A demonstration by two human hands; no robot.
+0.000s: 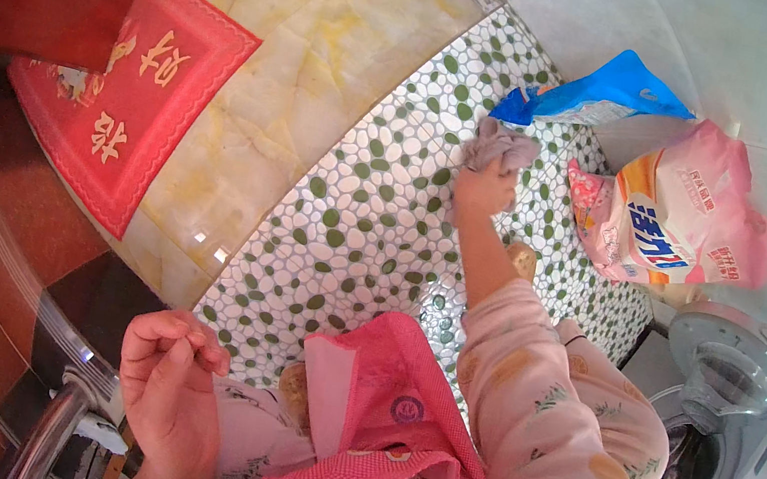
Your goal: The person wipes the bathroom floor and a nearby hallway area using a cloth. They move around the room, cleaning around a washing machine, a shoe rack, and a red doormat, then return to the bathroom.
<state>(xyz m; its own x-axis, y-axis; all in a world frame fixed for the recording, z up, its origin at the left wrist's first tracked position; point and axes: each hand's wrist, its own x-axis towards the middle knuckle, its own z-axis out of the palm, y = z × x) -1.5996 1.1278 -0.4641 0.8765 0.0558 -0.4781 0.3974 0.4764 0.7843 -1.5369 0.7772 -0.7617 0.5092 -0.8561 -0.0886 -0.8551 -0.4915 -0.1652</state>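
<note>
My right hand (486, 192) reaches down to the floor and grips a crumpled greyish-purple cloth (502, 145). The cloth lies against pebble-patterned tiles (362, 183) in white and green, close to the tip of a blue plastic bag (606, 90). Raised at the lower left, my left hand (173, 379) has its fingers curled in towards the thumb, and nothing shows between them. A pink apron (383, 376) hangs between my knees, over patterned pink clothing.
A large pink-and-white laundry detergent bag (677, 212) leans by the white wall. Below it stands a front-loading washing machine (736, 451) with its door (735, 367) swung open. Left are a marbled floor (290, 72), a red doormat (140, 100) bearing writing, and a metal rail (48, 427).
</note>
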